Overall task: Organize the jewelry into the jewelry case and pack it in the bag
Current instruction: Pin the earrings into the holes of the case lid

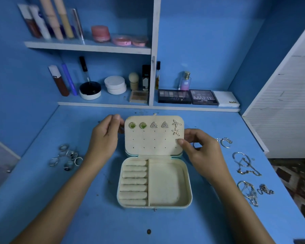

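Right fingers: the right hand (198, 148) pinches the right edge of the jewelry case lid (154, 136), thumb tip on the cream inner face just below the starfish earrings (176, 127), the other fingers curled behind the lid.
Left fingers: the left hand (105, 138) curls round the lid's upper left edge, fingertips at the corner beside the green earrings (137, 125).
Lid: stands upright between the two hands; two green studs, two triangle earrings (159, 124) and the starfish pair are pinned along its top row.
Jewelry case base (187, 182): lies open below the lid, ring rolls (134, 182) on its left side, a bare compartment on its right.
Rings (67, 156): clustered left of the case, well apart from the left hand.
Necklaces (248, 176): loose chains lie right of the case, past the right forearm.
Surface: blue table (77, 208).
Room: behind the case, blue shelves (88, 47) hold cosmetics and eyeshadow palettes (187, 96).
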### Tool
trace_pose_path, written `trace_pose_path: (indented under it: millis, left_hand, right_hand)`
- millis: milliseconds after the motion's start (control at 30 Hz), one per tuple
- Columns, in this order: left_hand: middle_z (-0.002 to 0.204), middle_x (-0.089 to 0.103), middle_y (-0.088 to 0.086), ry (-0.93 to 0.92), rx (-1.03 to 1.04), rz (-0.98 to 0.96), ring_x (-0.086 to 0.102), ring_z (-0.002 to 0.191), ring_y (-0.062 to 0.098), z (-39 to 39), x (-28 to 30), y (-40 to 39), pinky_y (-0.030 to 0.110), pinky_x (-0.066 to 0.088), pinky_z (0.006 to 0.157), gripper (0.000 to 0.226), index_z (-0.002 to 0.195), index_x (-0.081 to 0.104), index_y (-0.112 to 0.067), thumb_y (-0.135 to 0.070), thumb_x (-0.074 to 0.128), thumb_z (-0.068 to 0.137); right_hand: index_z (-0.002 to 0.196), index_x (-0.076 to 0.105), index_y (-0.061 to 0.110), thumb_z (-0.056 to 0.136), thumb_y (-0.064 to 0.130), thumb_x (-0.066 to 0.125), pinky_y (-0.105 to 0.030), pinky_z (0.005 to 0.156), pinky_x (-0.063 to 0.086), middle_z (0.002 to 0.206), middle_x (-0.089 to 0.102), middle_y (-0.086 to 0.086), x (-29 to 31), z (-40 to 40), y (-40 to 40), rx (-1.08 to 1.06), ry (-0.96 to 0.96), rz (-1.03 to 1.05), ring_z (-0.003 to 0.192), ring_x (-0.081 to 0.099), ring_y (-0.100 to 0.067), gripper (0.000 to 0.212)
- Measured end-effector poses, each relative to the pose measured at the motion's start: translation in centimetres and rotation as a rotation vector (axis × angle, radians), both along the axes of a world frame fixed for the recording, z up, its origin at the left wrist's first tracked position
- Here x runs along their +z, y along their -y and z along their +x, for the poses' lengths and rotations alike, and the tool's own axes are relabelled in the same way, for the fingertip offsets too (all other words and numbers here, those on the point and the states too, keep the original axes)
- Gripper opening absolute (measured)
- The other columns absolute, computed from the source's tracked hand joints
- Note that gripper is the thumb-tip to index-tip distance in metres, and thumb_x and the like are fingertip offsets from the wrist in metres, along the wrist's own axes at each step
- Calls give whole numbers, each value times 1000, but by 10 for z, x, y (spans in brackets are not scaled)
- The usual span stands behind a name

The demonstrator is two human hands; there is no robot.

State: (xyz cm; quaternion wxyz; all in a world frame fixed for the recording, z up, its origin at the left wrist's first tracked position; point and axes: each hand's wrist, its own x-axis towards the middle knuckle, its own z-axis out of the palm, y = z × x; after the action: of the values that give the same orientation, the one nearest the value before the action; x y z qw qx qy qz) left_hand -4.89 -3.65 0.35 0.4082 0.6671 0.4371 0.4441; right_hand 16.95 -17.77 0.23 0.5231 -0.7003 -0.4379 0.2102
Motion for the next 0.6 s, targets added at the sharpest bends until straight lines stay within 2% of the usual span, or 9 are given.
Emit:
trace_pose_path:
  millis: [167, 233, 300, 400, 500, 600]
  left_hand:
    - [83, 65, 0, -138, -3, 71, 58, 78, 11, -2, -15, 8, 23, 44, 69, 24, 85, 63, -14, -26, 51, 102]
    - [88, 66, -6, -180, 10, 129, 58, 81, 5, -2, -22, 10, 13, 42, 66, 14, 89, 64, -18, -22, 56, 99]
    - [89, 63, -9, -214, 29, 185, 58, 82, 5, -2, -28, 11, 12, 41, 67, 8, 93, 65, -22, -21, 59, 97]
    - [89, 60, -11, -288, 45, 219, 58, 78, 6, -2, -35, 11, 18, 44, 68, 12, 97, 70, -20, -25, 59, 97]
    - [87, 61, -8, -314, 61, 240, 59, 75, 8, -2, -37, 11, 27, 47, 69, 27, 98, 72, -17, -35, 53, 93]
    - [87, 62, -8, -306, 51, 245, 59, 75, 9, -2, -35, 12, 24, 48, 68, 31, 100, 74, -15, -36, 52, 91]
  right_hand:
    - [100, 72, 30, 90, 21, 73, -15, 72, 51, 104, 69, 12, -2, 3, -1, -7, 33, -51, 85, 64, 0, 14]
    - [104, 73, 28, 91, 25, 72, -21, 83, 52, 102, 69, 14, -2, 4, -3, -11, 68, -108, 86, 63, 3, 13]
    - [107, 74, 27, 93, 26, 69, -26, 92, 50, 98, 70, 17, -3, 4, -6, 3, 111, -162, 86, 63, 5, 15]
    - [106, 75, 25, 93, 28, 68, -27, 84, 55, 97, 71, 14, -5, 4, -10, 11, 129, -211, 86, 66, 1, 15]
    - [101, 75, 27, 94, 29, 67, -17, 75, 50, 95, 71, 12, -3, 4, -10, 4, 123, -223, 85, 65, 1, 11]
    - [90, 73, 37, 94, 29, 67, -16, 73, 48, 90, 71, 15, -3, 4, -10, 11, 117, -221, 82, 64, 5, 11]
